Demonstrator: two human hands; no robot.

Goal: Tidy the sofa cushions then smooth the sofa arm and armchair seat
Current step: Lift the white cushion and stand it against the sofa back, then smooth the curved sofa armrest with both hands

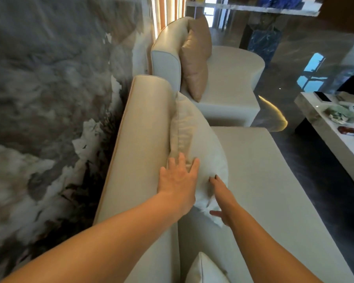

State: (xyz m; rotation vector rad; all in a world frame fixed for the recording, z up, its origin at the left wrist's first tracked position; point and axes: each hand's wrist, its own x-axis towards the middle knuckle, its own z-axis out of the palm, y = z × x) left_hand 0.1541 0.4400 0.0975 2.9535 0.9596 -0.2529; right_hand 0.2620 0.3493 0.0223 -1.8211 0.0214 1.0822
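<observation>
A cream cushion [194,137] leans upright against the sofa backrest [145,127]. My left hand [177,179] lies flat on the cushion's back edge with fingers spread, where it meets the backrest. On the cushion's front face my right hand [221,199] presses with fingers apart, thumb near its lower corner. Neither hand grips it. Another cream cushion [204,270] shows its corner at the bottom. A tan cushion [196,58] stands against the back of the armchair [233,60] beyond the sofa. The sofa seat [264,190] stretches to the right.
A grey marbled wall [49,99] runs close behind the sofa on the left. A white low table [323,127] with small objects stands at the right, across a strip of dark glossy floor [307,160]. A dark stone pillar [264,39] rises at the back.
</observation>
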